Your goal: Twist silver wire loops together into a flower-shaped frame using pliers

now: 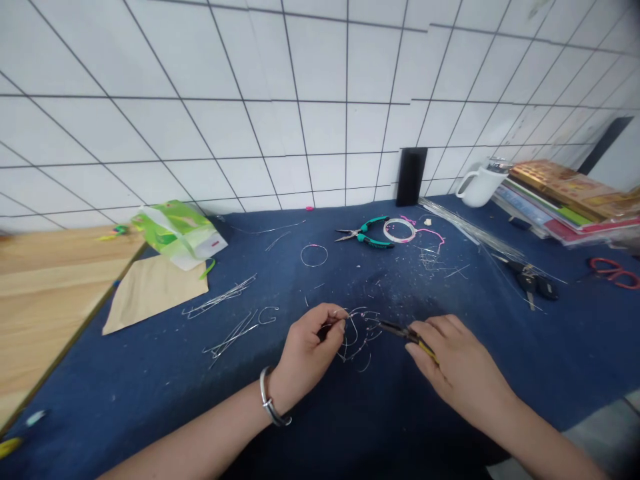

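Between thumb and fingers, my left hand (313, 350) pinches a looped wire piece (356, 333) made of thin silvery wire with several curled ends and small pinkish spots. My right hand (457, 363) is wrapped round pliers (400, 329) with dark jaws and a yellow-edged handle. The jaw tips are at the right side of the wire piece; whether they grip a wire end I cannot tell. A wire ring (314, 255) lies farther back on the blue cloth (260, 380). Bent wires (240, 333) lie to the left of my left hand.
Green-handled pliers (365, 233) lie behind my hands, beside a white ring-shaped coil (399, 231). Long straight wires (470, 230), keys (530, 283), red scissors (614, 272) and a white mug (483, 185) are at the right. A green packet (177, 230) and brown paper (155, 290) lie left.
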`<state>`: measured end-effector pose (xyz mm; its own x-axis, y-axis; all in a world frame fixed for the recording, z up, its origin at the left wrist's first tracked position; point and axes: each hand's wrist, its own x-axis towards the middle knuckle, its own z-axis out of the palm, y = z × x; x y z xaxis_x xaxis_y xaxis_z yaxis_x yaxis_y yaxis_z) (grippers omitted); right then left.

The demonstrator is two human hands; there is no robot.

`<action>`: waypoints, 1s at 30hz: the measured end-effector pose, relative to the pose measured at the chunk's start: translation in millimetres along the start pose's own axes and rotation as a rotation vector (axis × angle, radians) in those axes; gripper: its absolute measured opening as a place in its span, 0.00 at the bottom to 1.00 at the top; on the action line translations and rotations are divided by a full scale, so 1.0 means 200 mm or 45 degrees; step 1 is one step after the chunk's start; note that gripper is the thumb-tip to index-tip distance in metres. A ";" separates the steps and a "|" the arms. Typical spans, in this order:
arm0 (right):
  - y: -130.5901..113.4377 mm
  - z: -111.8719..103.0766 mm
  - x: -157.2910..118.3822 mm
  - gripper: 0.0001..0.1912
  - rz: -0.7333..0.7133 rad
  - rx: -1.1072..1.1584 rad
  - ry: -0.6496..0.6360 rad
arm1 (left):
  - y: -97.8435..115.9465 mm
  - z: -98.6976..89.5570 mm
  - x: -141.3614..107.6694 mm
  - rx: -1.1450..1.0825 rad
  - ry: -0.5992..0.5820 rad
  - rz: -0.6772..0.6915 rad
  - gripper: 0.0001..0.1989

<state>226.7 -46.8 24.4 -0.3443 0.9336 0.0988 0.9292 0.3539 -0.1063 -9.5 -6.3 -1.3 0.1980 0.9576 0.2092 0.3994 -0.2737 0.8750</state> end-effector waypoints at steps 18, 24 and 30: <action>-0.26 0.03 0.25 0.10 -0.273 0.210 0.225 | 0.01 0.02 -0.02 -0.140 -0.004 -0.095 0.04; -0.24 0.09 0.30 0.10 -0.324 0.197 0.284 | 0.02 0.01 0.00 -0.220 -0.121 -0.167 0.04; -0.23 0.14 0.30 0.07 -0.363 0.264 0.438 | 0.02 0.01 0.01 -0.391 -0.177 -0.242 0.03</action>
<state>159.0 -5.1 7.3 -0.4843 0.7379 0.4701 0.7460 0.6290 -0.2188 -5.7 -6.1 0.6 0.2740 0.9616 -0.0121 0.1580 -0.0326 0.9869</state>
